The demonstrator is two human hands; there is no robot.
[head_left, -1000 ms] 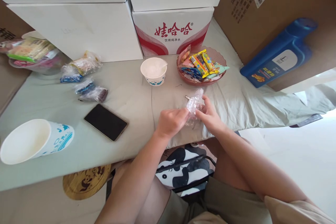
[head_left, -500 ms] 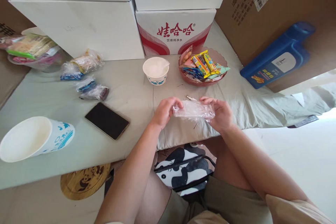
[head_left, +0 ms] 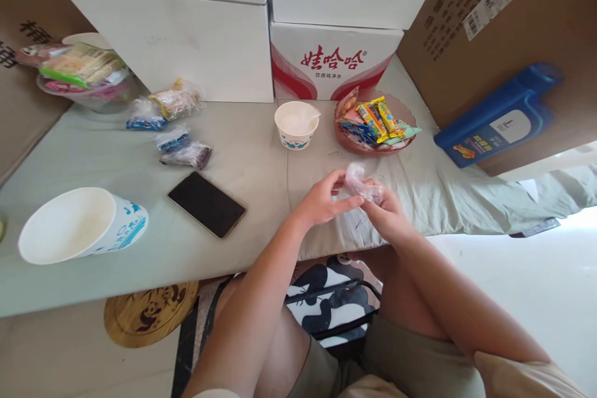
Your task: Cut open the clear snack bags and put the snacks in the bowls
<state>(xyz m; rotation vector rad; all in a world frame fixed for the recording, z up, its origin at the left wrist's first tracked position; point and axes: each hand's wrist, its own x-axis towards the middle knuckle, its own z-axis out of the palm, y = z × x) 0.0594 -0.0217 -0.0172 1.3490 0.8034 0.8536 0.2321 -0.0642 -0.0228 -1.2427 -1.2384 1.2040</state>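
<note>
A clear, crinkled plastic wrapper (head_left: pixel 361 185) is bunched up between my hands, above the cloth near the table's front edge. My left hand (head_left: pixel 329 199) has its fingers closed on the wrapper's left side. From the right, my right hand (head_left: pixel 386 214) grips its lower end, with the fingertips partly hidden. Beyond them stands a small white paper bowl (head_left: pixel 296 127) with a pale utensil handle at its rim. A pink glass bowl (head_left: pixel 373 148) of packaged snacks is just behind my right hand.
A black phone (head_left: pixel 206 204) and a large paper cup (head_left: pixel 84 227) lie to the left, with wrapped snack packs (head_left: pixel 185 154) behind. White cartons (head_left: pixel 177 43) line the back. On the right, a blue bottle (head_left: pixel 499 115) leans against a brown carton (head_left: pixel 448 31).
The wrapper was stretched flat between my hands and is now crumpled into a bunch. My hands have come closer together, and the camera view has shifted slightly left.
</note>
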